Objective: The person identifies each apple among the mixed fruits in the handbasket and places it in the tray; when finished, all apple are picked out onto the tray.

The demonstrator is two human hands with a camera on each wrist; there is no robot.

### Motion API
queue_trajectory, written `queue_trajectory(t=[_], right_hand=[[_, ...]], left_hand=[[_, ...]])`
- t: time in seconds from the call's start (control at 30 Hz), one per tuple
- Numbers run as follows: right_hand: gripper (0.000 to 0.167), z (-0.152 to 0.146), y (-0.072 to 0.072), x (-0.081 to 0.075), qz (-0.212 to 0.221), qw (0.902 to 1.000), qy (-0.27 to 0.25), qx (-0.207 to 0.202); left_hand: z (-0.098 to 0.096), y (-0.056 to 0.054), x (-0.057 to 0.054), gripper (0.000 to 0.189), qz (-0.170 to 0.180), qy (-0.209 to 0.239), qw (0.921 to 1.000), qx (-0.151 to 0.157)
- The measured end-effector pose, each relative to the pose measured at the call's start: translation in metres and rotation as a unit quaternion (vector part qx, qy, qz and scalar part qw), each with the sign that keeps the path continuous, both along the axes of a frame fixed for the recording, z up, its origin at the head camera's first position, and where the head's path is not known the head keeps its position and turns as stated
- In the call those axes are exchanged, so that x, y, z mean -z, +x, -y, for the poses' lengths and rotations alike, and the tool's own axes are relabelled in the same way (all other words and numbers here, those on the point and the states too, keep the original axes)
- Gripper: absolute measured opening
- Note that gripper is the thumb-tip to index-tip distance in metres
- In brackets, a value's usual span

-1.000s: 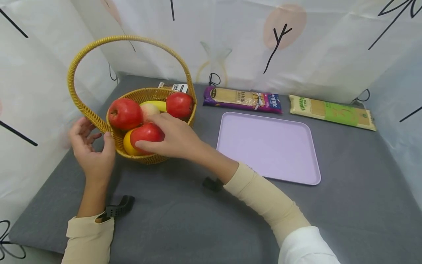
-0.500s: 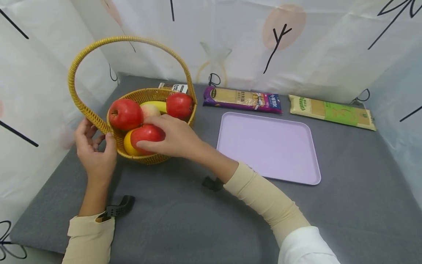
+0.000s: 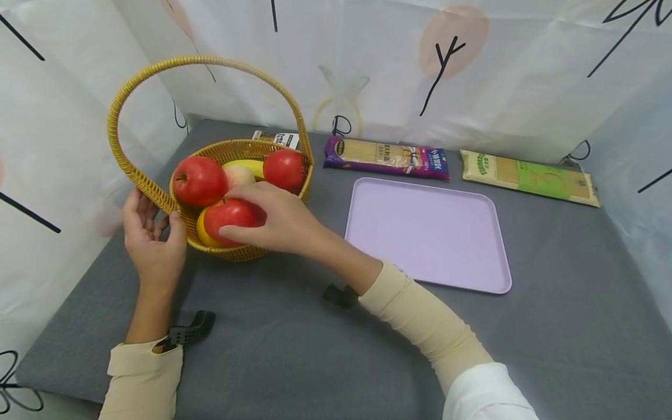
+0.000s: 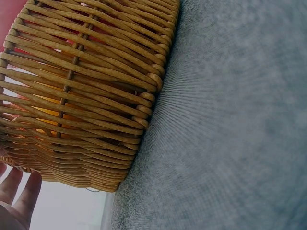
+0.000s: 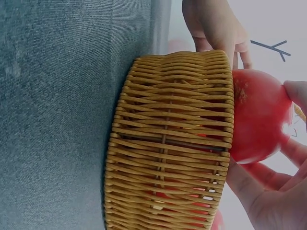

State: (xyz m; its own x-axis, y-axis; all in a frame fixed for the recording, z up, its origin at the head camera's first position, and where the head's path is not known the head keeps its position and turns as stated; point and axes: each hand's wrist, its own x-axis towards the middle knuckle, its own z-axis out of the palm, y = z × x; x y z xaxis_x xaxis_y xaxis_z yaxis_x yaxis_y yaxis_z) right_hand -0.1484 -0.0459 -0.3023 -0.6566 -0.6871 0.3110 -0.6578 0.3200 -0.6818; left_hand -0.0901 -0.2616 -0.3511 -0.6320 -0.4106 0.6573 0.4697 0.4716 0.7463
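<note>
My grey-covered counter (image 3: 294, 350), walled in by pale sheets (image 3: 68, 146)
Before me a white backdrop (image 3: 378, 70) hangs creased, printed with black line drawings (image 3: 443, 65) and peach blots (image 3: 464, 26); to my right it looks bluish.

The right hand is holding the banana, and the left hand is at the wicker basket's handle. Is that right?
Not quite: the right hand holds a red apple, not the banana, as the head view shows. The left hand is indeed at the handle of the wicker basket.
</note>
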Motion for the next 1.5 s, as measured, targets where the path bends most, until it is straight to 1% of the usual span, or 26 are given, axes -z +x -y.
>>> queue_trajectory(t=[0.1,0.27,0.37,0.63,0.73,0.87,0.97,1.1,1.23,1.37,1.5], right_hand=[[0.049,-0.002,0.001,0.001,0.003,0.9999,-0.016,-0.003],[0.052,-0.008,0.003,0.003,0.009,0.9988,-0.048,0.005],[0.052,-0.013,0.004,0.005,0.007,0.9978,-0.065,0.011],[0.049,-0.024,0.006,0.007,-0.003,0.9933,-0.115,0.011],[0.048,-0.029,0.005,0.007,-0.008,0.9910,-0.133,0.013],[0.047,-0.034,0.004,0.008,-0.004,0.9874,-0.158,0.015],[0.047,-0.040,0.003,0.010,-0.003,0.9853,-0.170,0.023],[0.046,-0.047,0.002,0.011,0.002,0.9834,-0.179,0.029],[0.046,-0.055,0.001,0.012,0.021,0.9825,-0.181,0.039],[0.047,-0.062,-0.001,0.013,0.033,0.9824,-0.172,0.064],[0.048,-0.069,-0.003,0.013,0.035,0.9814,-0.168,0.086]], left_hand=[[0.004,-0.003,0.005,0.058,0.008,0.003,1.0000,0.000],[0.013,-0.009,0.017,0.061,0.026,0.006,0.9996,-0.006],[0.016,-0.010,0.020,0.062,0.027,0.005,0.9996,-0.004],[0.015,-0.008,0.019,0.062,0.033,0.006,0.9994,-0.008],[0.016,-0.009,0.020,0.061,0.031,0.009,0.9995,-0.006],[0.017,-0.011,0.022,0.062,0.026,0.012,0.9996,-0.005],[0.018,-0.011,0.022,0.063,0.026,0.012,0.9996,-0.004],[0.018,-0.012,0.022,0.063,0.027,0.015,0.9995,-0.007],[0.018,-0.012,0.023,0.063,0.027,0.016,0.9995,-0.007],[0.018,-0.012,0.022,0.063,0.027,0.018,0.9995,-0.005],[0.017,-0.010,0.021,0.062,0.028,0.016,0.9995,-0.003]])
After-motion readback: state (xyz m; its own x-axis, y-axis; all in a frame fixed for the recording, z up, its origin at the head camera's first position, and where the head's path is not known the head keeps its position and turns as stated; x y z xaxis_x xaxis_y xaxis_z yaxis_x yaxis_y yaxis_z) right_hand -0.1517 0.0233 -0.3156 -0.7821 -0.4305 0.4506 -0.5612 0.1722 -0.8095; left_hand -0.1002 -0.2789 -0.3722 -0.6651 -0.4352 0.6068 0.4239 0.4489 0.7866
